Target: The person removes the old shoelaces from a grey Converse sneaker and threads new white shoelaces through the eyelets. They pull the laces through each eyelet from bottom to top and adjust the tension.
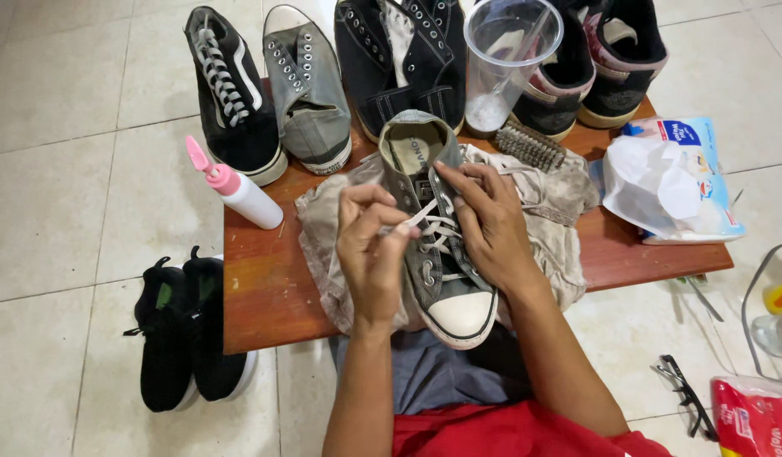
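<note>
On the low wooden table [264, 288], over a crumpled grey cloth [323, 245], lies one grey sneaker [442, 271] with its white toe cap toward the person. The left hand [370, 254] has its fingers pinched narrow on the end of a white lace [425, 213], just above the eyelets. The right hand [488, 220] rests on the sneaker's side, fingers curled and pressed on the upper near the tongue, holding it steady.

Behind it, along the far edge of the table, stand five more shoes: one black sneaker with white laces [230, 93], one grey sneaker without laces [306, 93], one black high-top [399, 59], and two dark shoes with pink lining [594, 59]. One clear plastic cup [505, 59] stands among them, with one scrub brush [530, 146] just beside its base. One white spray bottle with a pink nozzle [238, 190] lies at the table's left edge. One white plastic packet [670, 182] sits on the right end.

On the tiled floor, to the left, are two black shoes [183, 334] side by side; to the right, one pair of glasses [683, 393].
</note>
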